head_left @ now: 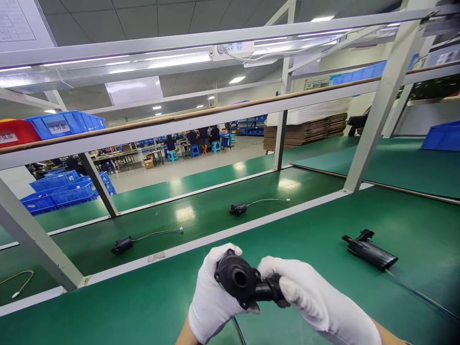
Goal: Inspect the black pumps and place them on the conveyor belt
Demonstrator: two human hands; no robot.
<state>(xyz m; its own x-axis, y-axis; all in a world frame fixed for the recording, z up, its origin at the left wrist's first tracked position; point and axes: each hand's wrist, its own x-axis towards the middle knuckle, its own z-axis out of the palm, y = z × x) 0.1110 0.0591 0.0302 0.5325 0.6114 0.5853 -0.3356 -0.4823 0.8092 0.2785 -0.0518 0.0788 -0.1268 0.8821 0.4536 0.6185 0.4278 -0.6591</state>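
My left hand [217,292], in a white glove, is wrapped round the body of a black pump-like part [237,275] with a round opening facing up toward me. From the part's underside a dark cable [238,330] runs down out of view. My gloved right hand [305,292] pinches the side pipe of the same part, thumb in front and fingers behind; the exact contact at the fingertips is partly hidden. To the right, a similar black part [372,251] with a cable lies on the green worktop [151,297].
Behind a white rail, two similar parts, one at left [122,245] and one at centre [237,209], lie with wires on a green belt [208,215]. Metal posts [383,100] rise beside the worktop. Blue bins [68,191] stand at left; people sit farther back.
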